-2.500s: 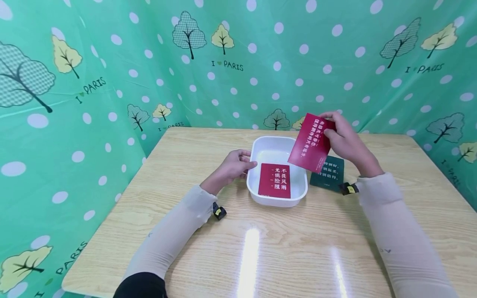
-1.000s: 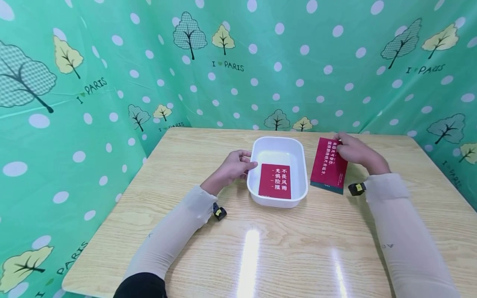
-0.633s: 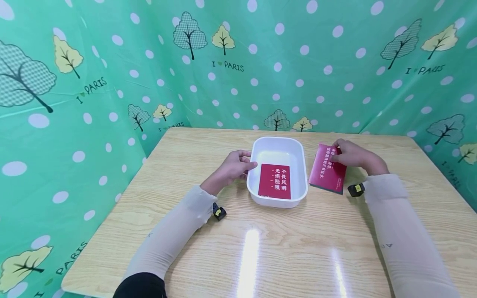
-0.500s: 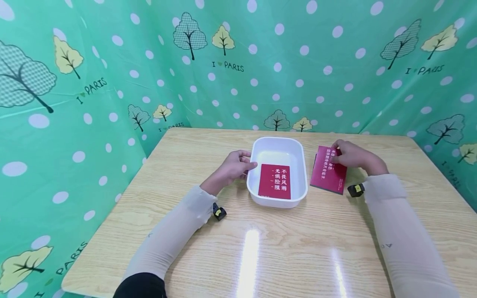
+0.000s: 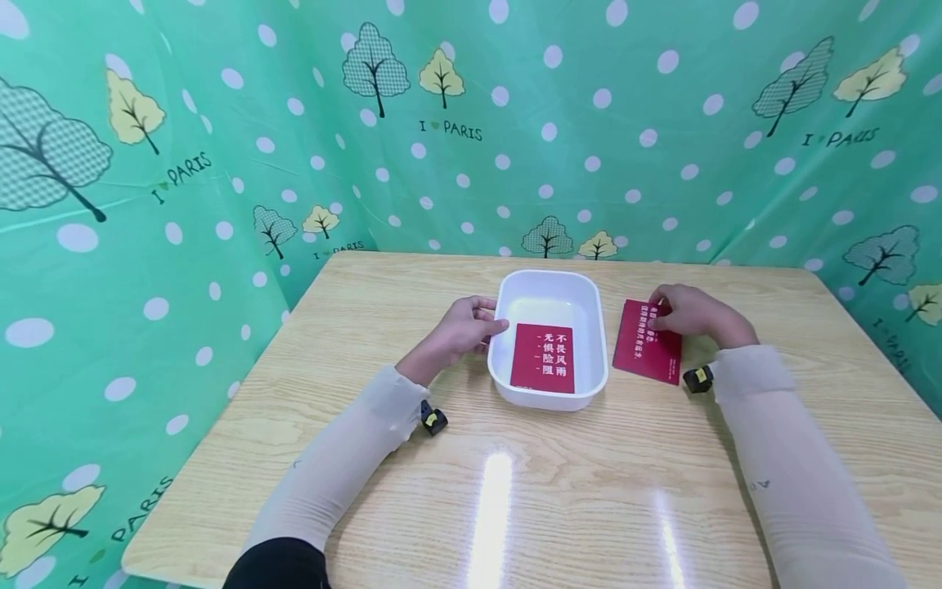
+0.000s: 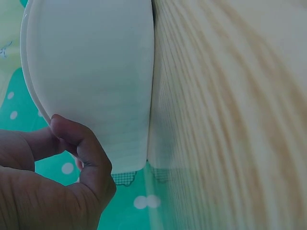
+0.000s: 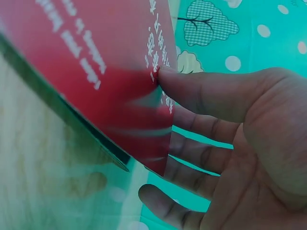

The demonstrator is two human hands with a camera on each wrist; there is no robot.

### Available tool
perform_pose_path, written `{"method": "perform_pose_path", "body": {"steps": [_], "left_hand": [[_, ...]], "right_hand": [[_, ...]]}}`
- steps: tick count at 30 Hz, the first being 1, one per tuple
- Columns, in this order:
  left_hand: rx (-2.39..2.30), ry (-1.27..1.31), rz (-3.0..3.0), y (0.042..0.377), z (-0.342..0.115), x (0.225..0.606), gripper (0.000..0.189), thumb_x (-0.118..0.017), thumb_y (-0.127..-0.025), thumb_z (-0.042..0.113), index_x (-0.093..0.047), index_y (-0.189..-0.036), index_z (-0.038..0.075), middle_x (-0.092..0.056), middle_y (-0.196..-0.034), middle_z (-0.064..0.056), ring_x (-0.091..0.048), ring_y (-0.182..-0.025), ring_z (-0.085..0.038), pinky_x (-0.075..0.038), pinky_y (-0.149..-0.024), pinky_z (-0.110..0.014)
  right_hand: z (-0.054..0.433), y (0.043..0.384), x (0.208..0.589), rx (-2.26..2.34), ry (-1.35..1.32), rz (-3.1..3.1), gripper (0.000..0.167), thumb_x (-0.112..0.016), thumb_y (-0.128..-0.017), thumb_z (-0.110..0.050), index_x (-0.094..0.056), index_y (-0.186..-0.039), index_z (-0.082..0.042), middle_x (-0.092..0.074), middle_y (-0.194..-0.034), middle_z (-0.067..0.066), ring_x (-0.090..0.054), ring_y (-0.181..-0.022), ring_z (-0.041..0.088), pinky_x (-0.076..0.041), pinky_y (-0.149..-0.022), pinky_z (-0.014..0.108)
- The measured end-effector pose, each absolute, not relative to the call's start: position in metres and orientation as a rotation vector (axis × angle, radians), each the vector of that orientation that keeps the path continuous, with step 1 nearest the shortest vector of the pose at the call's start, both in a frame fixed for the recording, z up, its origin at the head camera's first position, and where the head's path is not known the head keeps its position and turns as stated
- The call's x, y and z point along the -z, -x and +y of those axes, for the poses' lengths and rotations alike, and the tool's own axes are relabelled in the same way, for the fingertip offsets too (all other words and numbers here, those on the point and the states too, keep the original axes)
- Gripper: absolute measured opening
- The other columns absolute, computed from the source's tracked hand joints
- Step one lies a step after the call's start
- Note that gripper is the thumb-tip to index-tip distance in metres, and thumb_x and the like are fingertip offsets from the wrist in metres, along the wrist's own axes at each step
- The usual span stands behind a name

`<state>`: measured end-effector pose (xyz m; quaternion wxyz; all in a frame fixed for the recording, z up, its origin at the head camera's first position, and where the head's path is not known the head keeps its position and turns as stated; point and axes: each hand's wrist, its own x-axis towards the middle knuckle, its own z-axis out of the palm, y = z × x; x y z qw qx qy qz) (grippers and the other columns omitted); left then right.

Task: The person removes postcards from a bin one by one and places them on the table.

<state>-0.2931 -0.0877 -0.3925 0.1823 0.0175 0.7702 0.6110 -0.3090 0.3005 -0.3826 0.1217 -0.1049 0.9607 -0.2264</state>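
My left hand (image 5: 458, 334) holds the left side of a white plastic tub (image 5: 548, 402), its thumb over the rim. From the left wrist view, the fingers of that hand (image 6: 72, 177) bend at the tub's edge. Inside the tub a red card (image 5: 543, 358) printed with white characters lies flat. To the right of the tub, my right hand (image 5: 699, 313) pinches a second red card (image 5: 642, 348) by its upper right part, low over the table. The right wrist view shows the thumb on its printed face and the edge of a dark green card (image 7: 106, 142) just beneath it.
The light wooden table (image 5: 412, 507) carries bright light reflections near its front. A green dotted curtain (image 5: 471, 196) printed with trees hangs behind and to the sides. Small black straps (image 5: 434, 419) sit at both wrists.
My right hand has moved the red card from beside and above the tub's right rim down over the dark green card, which it now covers in the head view. The left hand stays put.
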Motion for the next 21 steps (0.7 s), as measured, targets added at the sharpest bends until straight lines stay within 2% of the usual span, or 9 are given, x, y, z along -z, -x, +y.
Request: {"method": "perform_pose_path", "body": {"steps": [21], "left_hand": [[-1.729,-0.057,2.177,0.2939,-0.0874,0.3934,0.043,-0.072,-0.098,0.013,-0.053,-0.136,0.007,-0.062,-0.107,-0.011,-0.064,-0.079,-0.021,-0.058,-0.063,-0.03]], "right_hand": [[0.2977,0.3134,0.3927,0.572,0.301,2.818,0.044,-0.066,-0.097,-0.011,-0.054,-0.133,0.011,-0.061,-0.119,0.034,-0.062,-0.104,0.044,-0.053,-0.093,0.059]]}}
